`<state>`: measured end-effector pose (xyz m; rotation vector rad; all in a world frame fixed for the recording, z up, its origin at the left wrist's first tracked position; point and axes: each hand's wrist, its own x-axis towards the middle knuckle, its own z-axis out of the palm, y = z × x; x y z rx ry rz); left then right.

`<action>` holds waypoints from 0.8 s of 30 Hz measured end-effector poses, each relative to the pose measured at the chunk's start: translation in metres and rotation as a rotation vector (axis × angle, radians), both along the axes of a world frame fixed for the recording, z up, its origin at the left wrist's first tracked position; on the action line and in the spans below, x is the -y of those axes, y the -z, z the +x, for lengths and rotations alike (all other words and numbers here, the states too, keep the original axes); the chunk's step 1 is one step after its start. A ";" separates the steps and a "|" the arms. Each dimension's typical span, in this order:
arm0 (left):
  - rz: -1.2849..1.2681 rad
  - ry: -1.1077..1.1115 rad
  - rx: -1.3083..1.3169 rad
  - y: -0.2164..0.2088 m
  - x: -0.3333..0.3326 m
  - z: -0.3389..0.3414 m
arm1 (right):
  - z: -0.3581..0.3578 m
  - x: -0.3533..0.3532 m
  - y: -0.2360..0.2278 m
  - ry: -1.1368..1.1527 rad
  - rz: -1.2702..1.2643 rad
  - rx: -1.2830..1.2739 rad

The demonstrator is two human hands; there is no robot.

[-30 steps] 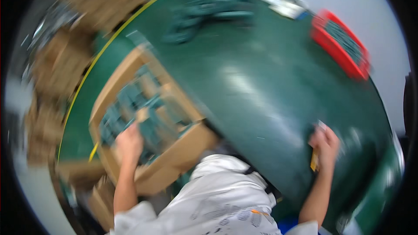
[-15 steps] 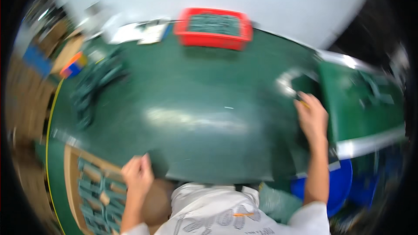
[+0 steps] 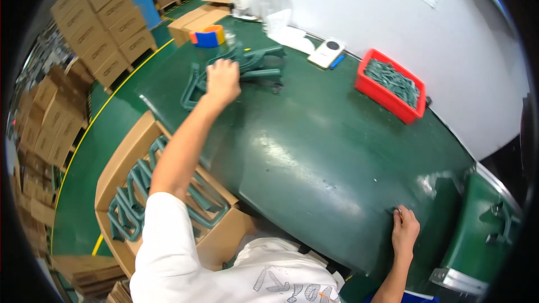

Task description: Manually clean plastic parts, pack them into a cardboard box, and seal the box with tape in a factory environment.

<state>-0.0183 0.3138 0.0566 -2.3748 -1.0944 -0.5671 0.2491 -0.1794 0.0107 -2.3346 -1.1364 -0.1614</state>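
My left hand [image 3: 223, 81] reaches across to a loose pile of green curved, handle-like parts [image 3: 264, 73] at the far left of the green-topped table [image 3: 314, 151]. Its fingers are curled down on one of these parts, and their tips are hidden behind the back of the hand. Near the table's right front, my right hand [image 3: 405, 231] is closed in a pinch just above the surface. A small dark end shows at its fingertips, but what it belongs to is too covered to tell.
An open cardboard box [image 3: 160, 129] with several green curved parts stands at the left front. A red bin [image 3: 387, 101] of small green pieces sits by the wall. A tape roll [image 3: 208, 37] and a white device [image 3: 327, 54] lie at the back. A green conveyor [image 3: 477, 235] adjoins the right.
My view has swung left. My left hand has gone from beside the box at the table's front to the green parts pile. My right hand has come nearer the front edge, still pinched.
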 end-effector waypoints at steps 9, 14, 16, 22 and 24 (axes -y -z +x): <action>-0.010 -0.136 -0.044 0.042 -0.025 -0.021 | 0.095 0.043 -0.097 0.268 -0.375 0.418; 0.123 0.264 0.099 0.017 0.002 -0.012 | 0.177 0.126 -0.151 0.649 -0.670 0.549; 0.125 0.383 0.218 -0.005 0.041 -0.003 | 0.187 0.159 -0.164 0.600 -0.627 0.616; -0.059 0.553 0.315 -0.002 0.072 0.049 | 0.256 0.324 -0.147 0.434 -0.473 0.447; -0.136 0.646 0.358 -0.007 0.099 0.051 | 0.270 0.320 -0.138 0.373 -0.389 0.407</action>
